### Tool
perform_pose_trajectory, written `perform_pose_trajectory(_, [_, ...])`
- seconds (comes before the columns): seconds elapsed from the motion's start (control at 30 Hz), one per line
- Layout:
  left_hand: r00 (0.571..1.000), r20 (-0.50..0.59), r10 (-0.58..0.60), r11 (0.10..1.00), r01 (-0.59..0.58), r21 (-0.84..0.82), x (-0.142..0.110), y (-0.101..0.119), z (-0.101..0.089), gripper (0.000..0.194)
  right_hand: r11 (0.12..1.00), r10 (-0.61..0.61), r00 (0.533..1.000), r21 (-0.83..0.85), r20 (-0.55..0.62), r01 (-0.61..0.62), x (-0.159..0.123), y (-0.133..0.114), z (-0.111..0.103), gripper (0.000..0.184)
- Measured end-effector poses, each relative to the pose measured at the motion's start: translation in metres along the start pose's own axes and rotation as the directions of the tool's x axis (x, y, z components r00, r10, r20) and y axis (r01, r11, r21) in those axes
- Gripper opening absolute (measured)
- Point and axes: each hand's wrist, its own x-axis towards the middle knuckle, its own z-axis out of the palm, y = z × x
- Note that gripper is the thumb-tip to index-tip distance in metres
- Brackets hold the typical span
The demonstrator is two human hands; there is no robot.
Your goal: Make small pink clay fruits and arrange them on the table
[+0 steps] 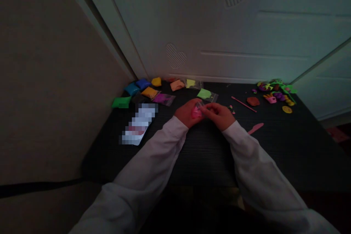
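Observation:
Over the middle of the dark table, my left hand (186, 112) is closed around a small clear bag of pink clay (196, 112). My right hand (219, 114) pinches the upper edge of the same bag, with thumb and fingertips together. Just beyond the hands lies a clear bag with light green clay (204, 94). To the right of my right hand are a pink plastic stick (244, 104) and a pink plastic knife (256, 128), partly behind the right sleeve.
A lit phone (139, 124) lies left on the table (203, 157). Behind it are several clay packets, including green (120, 102), orange (150, 93) and purple (162, 98). At right sit a reddish-brown lump (252, 101) and several colourful clay shapes (279, 95). A white panel (219, 33) borders the back.

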Motion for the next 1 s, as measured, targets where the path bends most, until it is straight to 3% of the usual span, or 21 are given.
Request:
perform_pose_trajectory(0.13, [0.996,-0.059,-0.062,0.998,0.061,-0.011,0.0,0.0,0.0,0.056,0.993,-0.041,0.999,-0.112,0.029,0.044,-0.001,0.0,-0.003,0.032])
perform_pose_trajectory(0.37, [0.99,-0.068,-0.125,0.992,0.124,-0.022,-0.001,0.004,0.003,0.058,0.98,-0.067,0.997,-0.189,-0.047,0.057,-0.002,-0.003,0.002,0.025])
perform_pose_trajectory(0.5, [0.992,-0.041,-0.122,0.977,0.113,-0.179,-0.003,0.005,0.002,0.063,0.976,-0.087,0.992,-0.209,-0.09,0.067,-0.003,-0.005,0.001,0.02])
perform_pose_trajectory(0.63, [0.986,-0.018,-0.167,0.862,0.137,-0.488,-0.003,0.003,0.0,0.034,0.957,-0.168,0.983,-0.253,-0.079,0.143,-0.003,-0.005,-0.004,0.017])
perform_pose_trajectory(0.77, [0.965,0.069,-0.254,0.691,0.231,-0.685,0.002,-0.002,0.0,0.028,0.959,-0.206,0.978,-0.209,-0.042,0.193,-0.004,-0.005,-0.005,0.019])
perform_pose_trajectory(0.9, [0.948,0.186,-0.257,0.561,0.303,-0.77,0.003,-0.001,0.004,0.042,0.988,-0.128,0.989,-0.098,-0.071,0.121,-0.005,-0.006,-0.005,0.026])
perform_pose_trajectory(1.0, [0.921,0.31,-0.237,0.54,0.39,-0.745,0.0,0.002,0.006,0.058,0.996,-0.083,0.994,0.009,-0.071,0.084,-0.004,-0.008,-0.007,0.029])
